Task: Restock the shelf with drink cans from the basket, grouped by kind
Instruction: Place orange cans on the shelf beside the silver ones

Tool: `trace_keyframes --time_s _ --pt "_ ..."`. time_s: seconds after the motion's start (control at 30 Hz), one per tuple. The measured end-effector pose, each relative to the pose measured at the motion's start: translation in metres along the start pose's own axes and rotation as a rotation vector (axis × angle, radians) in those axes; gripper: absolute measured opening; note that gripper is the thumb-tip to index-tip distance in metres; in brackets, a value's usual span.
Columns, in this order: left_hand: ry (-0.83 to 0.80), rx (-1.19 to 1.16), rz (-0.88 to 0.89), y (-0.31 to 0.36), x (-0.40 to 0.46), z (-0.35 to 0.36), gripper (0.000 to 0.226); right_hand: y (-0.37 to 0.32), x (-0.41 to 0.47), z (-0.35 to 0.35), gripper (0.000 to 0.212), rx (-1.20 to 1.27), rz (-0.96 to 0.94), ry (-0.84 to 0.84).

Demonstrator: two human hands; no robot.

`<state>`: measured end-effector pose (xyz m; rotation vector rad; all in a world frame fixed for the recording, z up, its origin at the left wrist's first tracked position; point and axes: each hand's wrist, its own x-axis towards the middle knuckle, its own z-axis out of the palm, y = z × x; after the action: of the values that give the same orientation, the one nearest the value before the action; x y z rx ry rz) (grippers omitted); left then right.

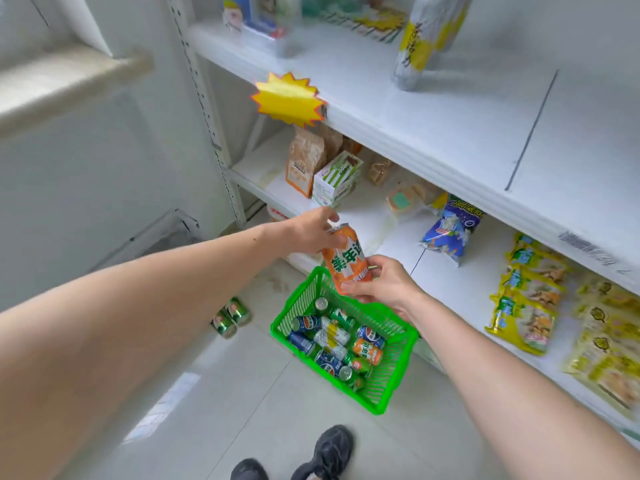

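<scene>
Above basket [388, 393] | left hand [313, 232], right hand [382, 284] grip orange can [346, 259]

Bright, even daylight fills the scene, and a pale window reflection lies on the floor tiles [166, 407] left of the green basket [391, 386]. Shadows are soft. The wide lens bends the shelf [433, 133] edges, and goods above the basket at the top are smeared with blur.

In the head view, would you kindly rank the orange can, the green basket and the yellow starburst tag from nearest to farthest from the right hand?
1. Orange can: held in the right hand.
2. Green basket: just below, on the floor.
3. Yellow starburst tag: high up on the upper shelf edge.
</scene>
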<state>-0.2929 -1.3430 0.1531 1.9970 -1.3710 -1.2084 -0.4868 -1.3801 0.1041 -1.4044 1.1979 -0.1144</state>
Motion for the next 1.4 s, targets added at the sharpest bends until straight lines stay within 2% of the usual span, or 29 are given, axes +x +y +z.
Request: trace_keyframes --time_s 0.13,0.27,0.33,0.57,0.67,0.87,1.0,1.13,1.4 --pt "-0.032 0.069 0.090 0.052 -0.034 -0.028 0.063 -0.035 -0.047 -0.011 0.065 0.018 -0.094 0.081" --pt "-0.013 0.180 0.196 0.103 -0.056 -0.045 0.034 -0.066 -0.083 -0.030 0.064 0.006 -0.169 0.152" --pt "0.018 0.231 0.235 0.128 -0.064 -0.051 0.026 -0.080 -0.096 -0.043 0.063 -0.021 -0.212 0.179" --pt "0.080 0.313 0.337 0.204 -0.066 -0.065 0.041 -0.119 -0.122 -0.095 0.050 -0.055 -0.312 0.296" --pt "0.087 0.317 0.382 0.232 -0.054 -0.064 0.047 -0.129 -0.118 -0.121 0.056 -0.075 -0.325 0.346" --pt "0.102 0.313 0.418 0.280 -0.023 -0.056 0.056 -0.152 -0.109 -0.174 0.045 -0.145 -0.339 0.342" --pt "0.114 0.291 0.442 0.302 -0.004 -0.048 0.055 -0.158 -0.094 -0.201 0.070 -0.170 -0.327 0.348" --pt "0.102 0.300 0.466 0.317 0.020 -0.037 0.058 -0.156 -0.077 -0.223 0.065 -0.189 -0.305 0.396" --pt "0.132 0.136 0.488 0.333 0.075 -0.026 0.062 -0.153 -0.040 -0.265 0.057 -0.118 -0.253 0.569"
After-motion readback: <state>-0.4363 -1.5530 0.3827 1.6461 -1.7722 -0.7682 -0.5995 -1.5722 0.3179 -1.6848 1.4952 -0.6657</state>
